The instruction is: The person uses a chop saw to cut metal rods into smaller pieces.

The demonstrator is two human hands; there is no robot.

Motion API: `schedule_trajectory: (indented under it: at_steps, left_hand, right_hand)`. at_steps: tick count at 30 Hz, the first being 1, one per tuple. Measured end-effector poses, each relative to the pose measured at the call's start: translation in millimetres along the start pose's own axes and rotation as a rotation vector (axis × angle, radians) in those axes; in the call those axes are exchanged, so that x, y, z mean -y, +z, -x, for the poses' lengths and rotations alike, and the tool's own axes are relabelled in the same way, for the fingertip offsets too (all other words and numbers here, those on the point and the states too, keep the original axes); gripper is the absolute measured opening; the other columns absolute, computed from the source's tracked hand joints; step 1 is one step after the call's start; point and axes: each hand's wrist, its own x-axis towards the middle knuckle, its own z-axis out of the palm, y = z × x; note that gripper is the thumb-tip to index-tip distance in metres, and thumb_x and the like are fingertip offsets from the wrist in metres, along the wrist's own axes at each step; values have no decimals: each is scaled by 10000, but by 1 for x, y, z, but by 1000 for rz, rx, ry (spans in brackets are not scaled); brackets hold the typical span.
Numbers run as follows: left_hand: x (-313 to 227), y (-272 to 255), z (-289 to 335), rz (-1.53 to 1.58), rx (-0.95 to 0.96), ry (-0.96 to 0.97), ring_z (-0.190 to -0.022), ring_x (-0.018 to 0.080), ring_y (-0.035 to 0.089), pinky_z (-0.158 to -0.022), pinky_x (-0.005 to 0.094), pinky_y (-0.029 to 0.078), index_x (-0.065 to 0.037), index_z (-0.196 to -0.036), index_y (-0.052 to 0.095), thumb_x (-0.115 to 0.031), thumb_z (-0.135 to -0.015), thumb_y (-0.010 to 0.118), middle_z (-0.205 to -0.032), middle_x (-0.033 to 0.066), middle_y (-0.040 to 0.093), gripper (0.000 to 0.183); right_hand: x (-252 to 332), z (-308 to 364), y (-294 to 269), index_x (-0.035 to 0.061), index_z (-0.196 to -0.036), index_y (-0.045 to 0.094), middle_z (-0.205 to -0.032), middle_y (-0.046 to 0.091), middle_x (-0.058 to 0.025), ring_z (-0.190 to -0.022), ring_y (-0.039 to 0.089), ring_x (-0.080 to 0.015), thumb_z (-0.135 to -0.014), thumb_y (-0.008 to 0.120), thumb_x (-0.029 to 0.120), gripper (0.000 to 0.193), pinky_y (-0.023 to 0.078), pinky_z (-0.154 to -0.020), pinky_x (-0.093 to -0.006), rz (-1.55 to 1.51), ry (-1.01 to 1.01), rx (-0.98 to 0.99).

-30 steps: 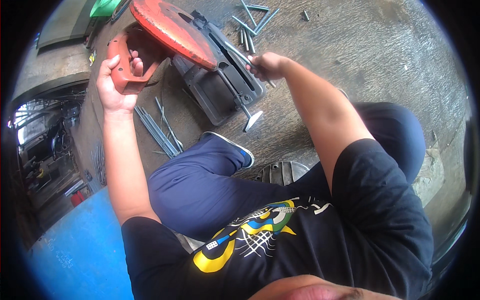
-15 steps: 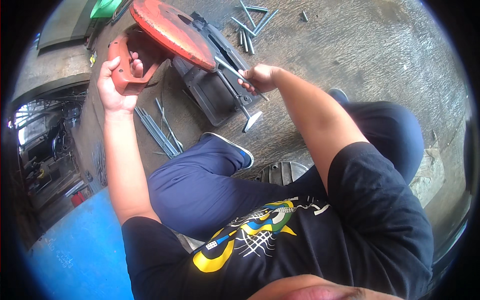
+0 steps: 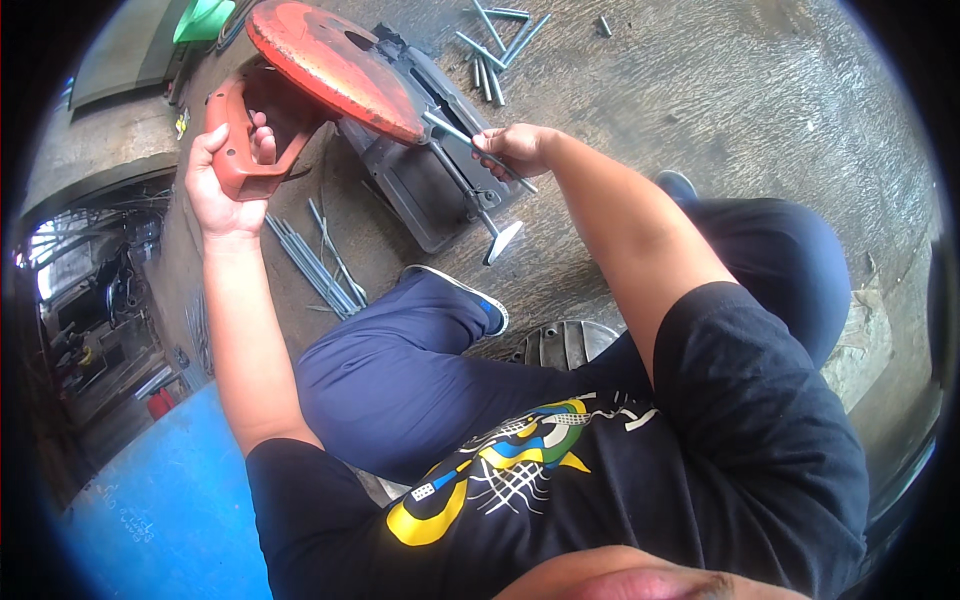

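An orange chop saw handle is gripped by my left hand, with the fingers wrapped through its loop. Beside it the worn orange blade guard slants over the dark metal saw base. My right hand pinches a thin metal rod, whose far end reaches the lower edge of the guard. Under that rod lies the saw's clamp screw, ending in a flat crank handle. Where the rod meets the blade or vise is hidden by the guard.
Short cut rods lie scattered on the floor beyond the saw, with one small piece apart. Longer rods are bundled left of the base. A ribbed metal part sits between my legs, and a blue surface is at the lower left.
My left hand and the saw handle have shifted slightly left and up, and the guard with them. The right hand still holds the rod in nearly the same place.
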Motion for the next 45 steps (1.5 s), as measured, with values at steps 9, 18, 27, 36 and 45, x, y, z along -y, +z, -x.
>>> schedule_trajectory:
  at_steps: [9, 18, 27, 36, 45]
  left_hand:
    - [1, -1, 0, -1, 20, 1, -854, 240, 604, -774, 317, 565, 71, -1252, 400, -175, -848, 519, -1061, 198, 545, 489]
    - [-1, -6, 0, 2, 37, 0, -899, 247, 592, -790, 315, 572, 74, -1320, 335, -155, -854, 496, -1116, 225, 509, 544]
    - [1, 2, 0, 8, -7, 1, -847, 242, 614, -768, 329, 563, 45, -1224, 442, -178, -834, 553, -1021, 171, 572, 463]
    - [0, 1, 0, 18, -14, -2, -850, 246, 611, -769, 332, 563, 47, -1221, 440, -176, -829, 556, -1018, 175, 569, 466]
    - [2, 4, -2, 23, -4, -5, -852, 246, 606, -775, 334, 559, 45, -1219, 444, -172, -840, 543, -1018, 170, 568, 448]
  right_hand:
    - [5, 0, -10, 128, -945, 540, -705, 475, 5, -590, 451, -120, -932, 535, 398, 270, 392, -555, -292, 106, -49, -39]
    - [15, 11, 4, 125, -997, 596, -678, 519, 12, -600, 473, -119, -1001, 298, 419, 418, 376, -560, -278, 67, 59, 26]
    - [11, -1, 3, 124, -848, 579, -609, 427, 34, -542, 383, -109, -990, 344, 432, 412, 343, -542, -280, 85, 93, 0]
    - [12, 7, 5, 114, -813, 554, -597, 423, 30, -521, 369, -111, -935, 523, 422, 333, 319, -518, -280, 99, 35, -114]
    - [4, 0, 9, 108, -791, 554, -605, 441, 9, -518, 399, -111, -881, 619, 383, 297, 312, -471, -279, 265, -77, -235]
